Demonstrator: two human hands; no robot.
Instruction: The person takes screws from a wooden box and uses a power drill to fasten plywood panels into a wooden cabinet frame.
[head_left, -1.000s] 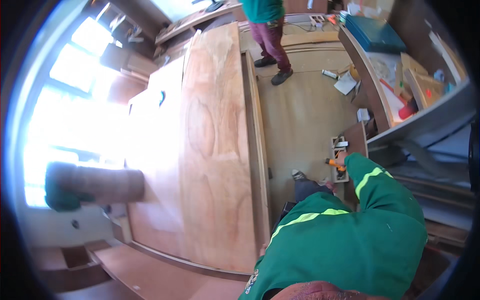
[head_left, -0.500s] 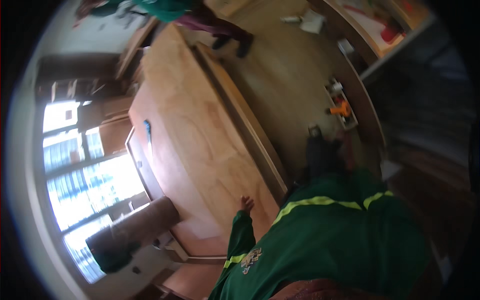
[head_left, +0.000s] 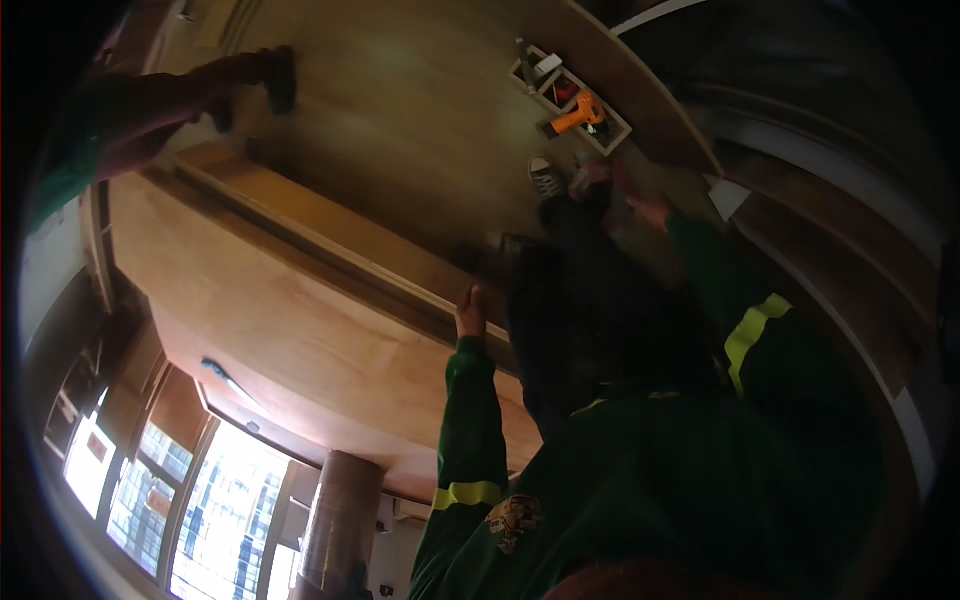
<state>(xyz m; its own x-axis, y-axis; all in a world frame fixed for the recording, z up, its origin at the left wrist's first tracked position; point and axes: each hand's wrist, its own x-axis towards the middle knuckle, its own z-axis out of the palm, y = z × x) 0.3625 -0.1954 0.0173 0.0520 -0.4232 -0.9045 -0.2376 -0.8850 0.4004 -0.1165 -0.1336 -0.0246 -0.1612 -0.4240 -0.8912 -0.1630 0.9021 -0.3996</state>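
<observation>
My left hand (head_left: pixel 471 312) is at the long edge of the plywood board (head_left: pixel 300 310), fingers curled on the edge, beside a lower wooden strip (head_left: pixel 330 230). My right hand (head_left: pixel 650 210) hangs low at my right, near a dim reddish object; its fingers are too dark to read. Beyond it on the floor, a divided wooden tray (head_left: pixel 618 138) holds an orange drill (head_left: pixel 575 116) and other small items. My sneakered foot (head_left: pixel 546 178) stands just below the tray.
Another person's legs (head_left: pixel 180 95) are at the upper left. A blue-handled tool (head_left: pixel 225 375) lies on the plywood. A cylindrical roll (head_left: pixel 335 510) stands before a bright window (head_left: pixel 220 510). Brown panels (head_left: pixel 650 80) and dark shelving (head_left: pixel 830 200) line the right side.
The view has swung round sharply, shifting the floor and tray upward. My right hand has left the tray; my left hand has come up to the board's edge, fingers curling from spread.
</observation>
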